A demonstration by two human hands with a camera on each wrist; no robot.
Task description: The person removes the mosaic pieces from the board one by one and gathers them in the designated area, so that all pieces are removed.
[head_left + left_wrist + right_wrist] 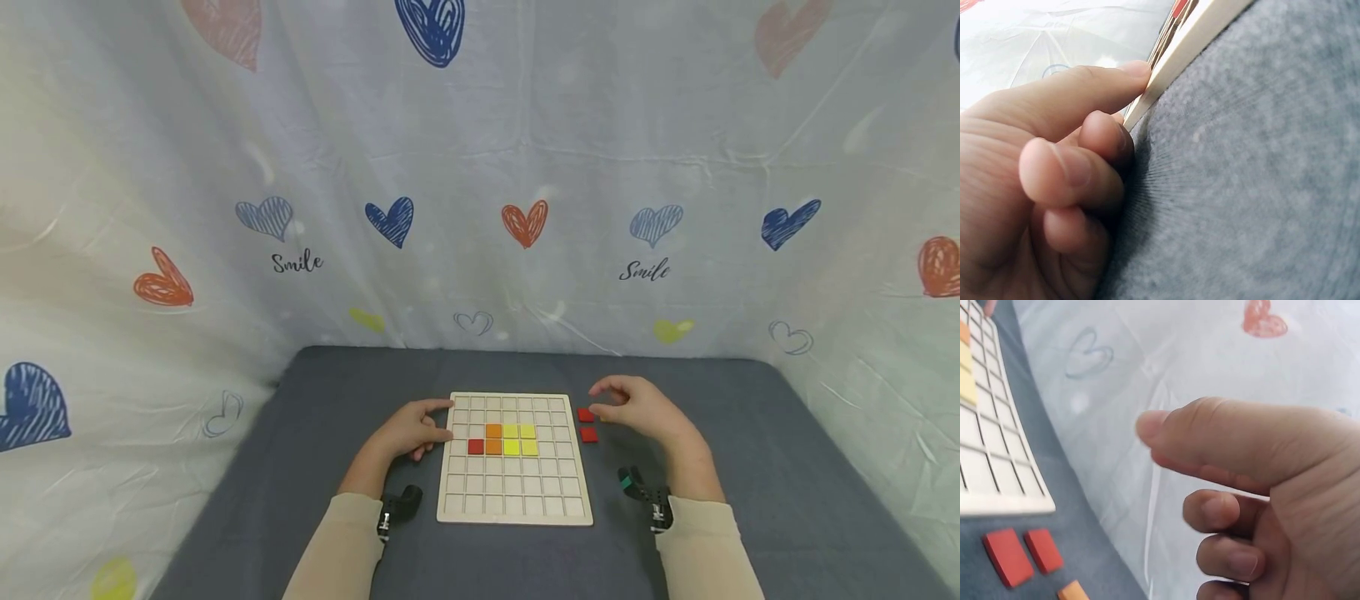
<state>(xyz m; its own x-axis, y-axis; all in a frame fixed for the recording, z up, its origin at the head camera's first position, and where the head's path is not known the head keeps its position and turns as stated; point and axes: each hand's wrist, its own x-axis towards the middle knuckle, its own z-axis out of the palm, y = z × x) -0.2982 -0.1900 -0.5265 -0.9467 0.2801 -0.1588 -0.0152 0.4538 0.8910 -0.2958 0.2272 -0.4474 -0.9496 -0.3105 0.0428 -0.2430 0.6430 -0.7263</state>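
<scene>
A pale wooden grid board (510, 505) lies on the table with one red tile (476, 447), two orange tiles (493, 447) and several yellow tiles (520, 439) in its cells. At its left edge, my left hand (405, 431) touches the rim with index finger and thumb, the other fingers loosely bent. To the right of the board, my right hand (637, 407) hovers over two loose red tiles (1008, 557). Its thumb and index finger are apart in the head view, with nothing between them. An orange tile (1074, 591) lies beside the red ones, partly hidden under this hand in the head view.
Dark grey cloth (337, 383) covers the table. Behind and on both sides hangs a white curtain (465, 275) printed with hearts. Black wrist straps with cameras (658, 508) sit at both sleeves.
</scene>
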